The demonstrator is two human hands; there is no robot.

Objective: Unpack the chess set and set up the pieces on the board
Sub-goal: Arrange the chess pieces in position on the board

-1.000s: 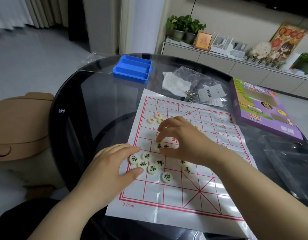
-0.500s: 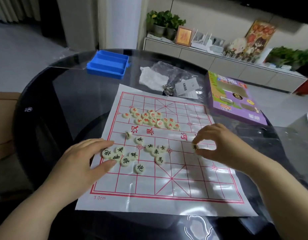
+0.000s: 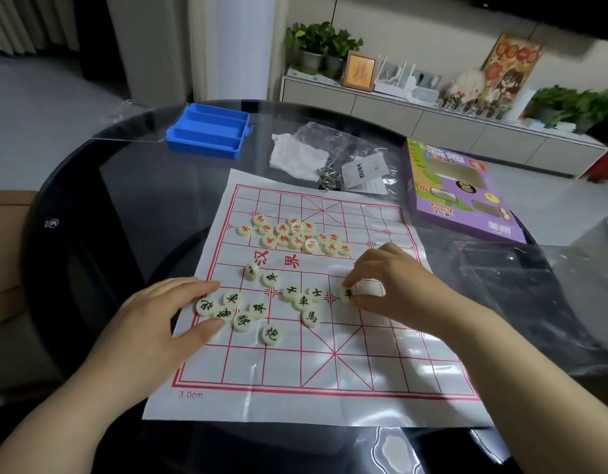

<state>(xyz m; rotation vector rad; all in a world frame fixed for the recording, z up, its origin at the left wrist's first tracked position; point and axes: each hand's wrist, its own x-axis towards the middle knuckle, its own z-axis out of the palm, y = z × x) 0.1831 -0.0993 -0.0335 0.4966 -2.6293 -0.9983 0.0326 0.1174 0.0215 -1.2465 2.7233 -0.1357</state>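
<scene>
A white paper xiangqi board [image 3: 330, 381] with red lines lies on the dark glass table. Several cream discs with red characters [image 3: 295, 236] are bunched on its far half. Several black-lettered discs [image 3: 272, 306] lie scattered across the near half. My left hand [image 3: 159, 323] rests at the board's left edge, with its fingers and thumb around a small cluster of black pieces [image 3: 224, 309]. My right hand [image 3: 395, 285] pinches one black-lettered piece [image 3: 347, 294] against the board, right of the middle.
A blue plastic tray [image 3: 207, 131] sits at the far left of the table. A white tissue [image 3: 295, 155], clear plastic bags with a card [image 3: 364, 172] and a purple game box [image 3: 463, 196] lie beyond the board. Crumpled clear plastic [image 3: 552, 302] covers the table's right side.
My right hand carried a black piece from the middle toward the right, then brought it down onto the board. The camera view shifted right; my left hand stayed on its cluster.
</scene>
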